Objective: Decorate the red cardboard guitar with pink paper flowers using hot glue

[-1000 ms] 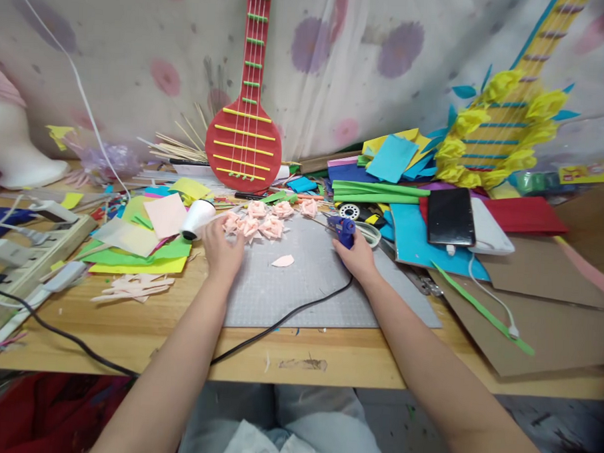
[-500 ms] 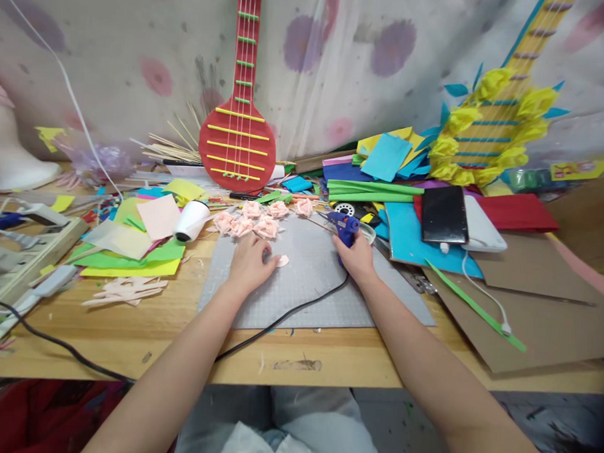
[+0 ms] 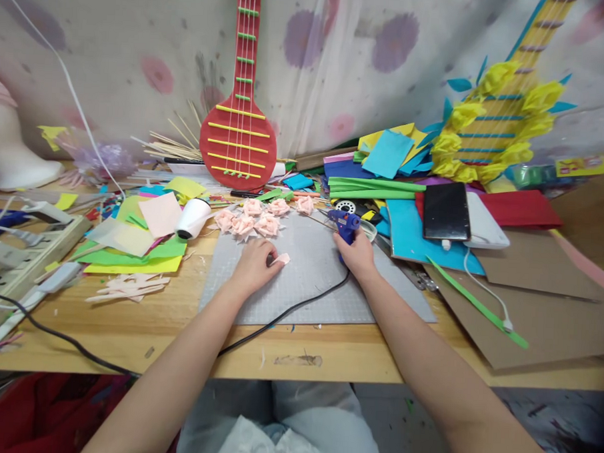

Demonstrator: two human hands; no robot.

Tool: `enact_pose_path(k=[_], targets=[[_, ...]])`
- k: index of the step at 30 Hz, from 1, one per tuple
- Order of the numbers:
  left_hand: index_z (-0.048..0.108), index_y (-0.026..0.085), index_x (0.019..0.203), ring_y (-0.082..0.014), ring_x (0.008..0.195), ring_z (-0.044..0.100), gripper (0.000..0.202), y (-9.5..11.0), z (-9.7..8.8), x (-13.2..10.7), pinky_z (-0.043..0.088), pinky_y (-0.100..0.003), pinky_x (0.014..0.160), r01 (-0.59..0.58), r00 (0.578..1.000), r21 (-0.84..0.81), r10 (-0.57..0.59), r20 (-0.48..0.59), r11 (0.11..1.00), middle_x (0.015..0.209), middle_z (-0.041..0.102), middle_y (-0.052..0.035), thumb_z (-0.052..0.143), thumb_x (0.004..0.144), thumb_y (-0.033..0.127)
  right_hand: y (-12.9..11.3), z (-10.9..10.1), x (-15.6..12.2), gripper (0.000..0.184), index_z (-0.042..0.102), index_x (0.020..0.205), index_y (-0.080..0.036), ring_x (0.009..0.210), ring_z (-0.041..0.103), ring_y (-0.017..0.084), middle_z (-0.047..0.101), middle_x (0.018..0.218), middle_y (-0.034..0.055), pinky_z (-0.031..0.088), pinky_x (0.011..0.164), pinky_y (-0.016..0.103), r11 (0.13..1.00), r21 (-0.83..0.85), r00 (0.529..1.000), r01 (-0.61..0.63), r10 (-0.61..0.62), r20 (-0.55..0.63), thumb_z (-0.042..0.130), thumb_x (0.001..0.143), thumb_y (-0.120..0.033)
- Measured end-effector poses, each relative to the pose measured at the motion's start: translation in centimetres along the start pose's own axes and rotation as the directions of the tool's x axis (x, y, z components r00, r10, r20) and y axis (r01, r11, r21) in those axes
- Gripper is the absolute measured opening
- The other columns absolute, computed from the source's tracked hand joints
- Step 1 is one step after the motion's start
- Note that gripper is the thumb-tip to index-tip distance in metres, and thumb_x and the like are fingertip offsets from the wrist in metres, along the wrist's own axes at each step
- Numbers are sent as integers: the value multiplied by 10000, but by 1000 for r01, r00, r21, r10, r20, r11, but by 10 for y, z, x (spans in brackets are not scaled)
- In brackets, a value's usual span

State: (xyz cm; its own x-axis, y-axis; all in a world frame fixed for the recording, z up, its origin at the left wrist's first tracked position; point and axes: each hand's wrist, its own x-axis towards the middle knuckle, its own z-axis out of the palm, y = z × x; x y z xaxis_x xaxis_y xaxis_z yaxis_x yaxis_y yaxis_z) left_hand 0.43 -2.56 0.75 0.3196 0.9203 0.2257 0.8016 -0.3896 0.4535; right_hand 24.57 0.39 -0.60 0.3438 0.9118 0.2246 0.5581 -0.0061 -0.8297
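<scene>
Left hand (image 3: 256, 266) touching a pink petal (image 3: 283, 258), whether pinching I can't tell, right hand (image 3: 355, 251) gripping a blue glue gun (image 3: 346, 222)

On the wooden surface (image 3: 356, 362) there are six pale pink paper roses (image 3: 267, 225), one pale pink paper petal (image 3: 283, 259), one blue glue gun (image 3: 346, 223) and one grey flat cutting mat (image 3: 304, 277). I count also one red instrument shape (image 3: 238, 137) having five yellow bars (image 3: 238, 144), one yellow instrument shape (image 3: 501, 122), one black flat phone (image 3: 447, 211) and one white cone-shaped object (image 3: 194, 218).
</scene>
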Motion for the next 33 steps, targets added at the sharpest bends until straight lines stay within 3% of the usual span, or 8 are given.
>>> enact_pose_path(k=[5,9,12,15,18,21,24,33], targets=[[517,181,909,-154,745,508,210,4,0,0,383,-275,671,92,995,-130,-86,52,987,878,577,-33,567,721,261,1,0,2,399,563,967,-169,917,589,278,643,972,119,436,829,423,998,24,996,-65,66,-52,564,670,-435],[514,185,1014,-144,736,519,294,9,2,-1,373,-270,670,165,986,-134,-159,59,977,906,585,-29,536,723,224,4,0,4,396,551,946,-175,877,596,254,646,920,101,438,830,410,991,120,996,-61,69,-64,555,671,-461],[534,196,999,-153,709,518,291,13,2,-1,347,-273,626,231,971,-90,-225,76,969,825,585,-14,547,714,253,5,1,5,405,545,925,-181,864,595,251,644,896,93,441,823,412,987,152,996,-60,70,-62,560,658,-485],[562,206,873,-152,669,510,180,17,1,1,319,-272,576,297,951,-47,-291,109,954,786,579,-10,550,709,278,7,2,6,399,545,904,-183,853,595,252,642,879,94,440,820,422,988,139,996,-68,75,-48,556,654,-494],[558,196,754,-157,699,509,83,17,3,1,340,-278,602,262,963,-8,-261,60,965,815,565,-30,542,713,267,9,2,6,399,542,909,-182,846,595,247,641,874,94,441,820,423,988,140,997,-66,72,-36,547,661,-494],[538,182,717,-173,790,507,59,13,5,1,377,-293,704,108,994,-10,-108,-6,994,838,555,-50,542,720,241,11,3,7,400,540,921,-181,845,598,248,643,882,96,444,819,425,989,129,996,-76,81,-35,547,662,-486],[515,185,741,-178,815,502,80,9,5,0,384,-302,737,-4,1000,-53,4,-6,999,809,567,-44,504,768,259,12,3,7,407,544,930,-177,840,600,252,645,879,98,447,817,433,991,115,996,-73,78,-38,553,659,-479],[501,214,965,-139,728,552,199,6,6,-3,405,-270,687,137,989,-301,-147,-9,944,826,591,0,491,771,259,17,5,8,407,550,954,-181,784,615,245,654,809,80,475,773,437,990,124,997,-67,71,-24,562,667,-469]])
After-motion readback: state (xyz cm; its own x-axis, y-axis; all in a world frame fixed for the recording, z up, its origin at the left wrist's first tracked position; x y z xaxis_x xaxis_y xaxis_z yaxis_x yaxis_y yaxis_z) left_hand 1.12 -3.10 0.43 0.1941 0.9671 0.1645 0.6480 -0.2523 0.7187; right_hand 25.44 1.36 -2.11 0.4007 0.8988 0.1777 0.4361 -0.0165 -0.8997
